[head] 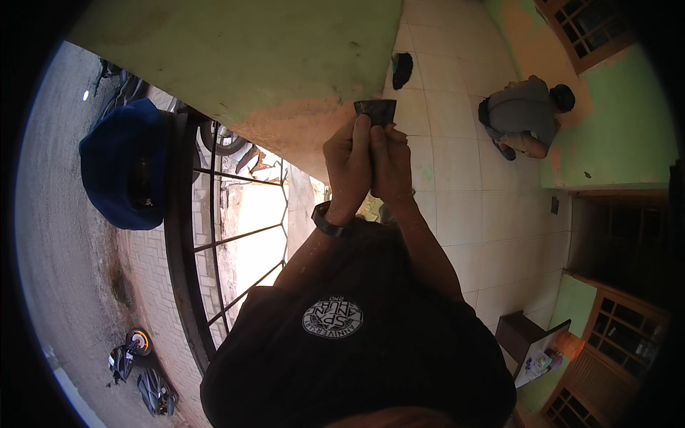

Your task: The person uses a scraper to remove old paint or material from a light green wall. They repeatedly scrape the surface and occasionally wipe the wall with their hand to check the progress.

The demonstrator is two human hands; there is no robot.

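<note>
Both my hands grip one flat scraper, its dark, wide blade pointing away from me. My left hand, with a dark band on its wrist, closes on it from the left. Against it sits my right hand, with both thumbs laid side by side toward the blade. The handle is hidden in my fists. Beyond the blade is a green painted wall. Along its lower part the paint is gone and a peach-coloured layer shows. Whether the blade touches the wall, I cannot tell.
A black-bristled broom head lies on the tiled floor. To the right, a person crouches at another partly stripped wall. A metal railing with a blue cloth cover runs on my left. A table holds small items.
</note>
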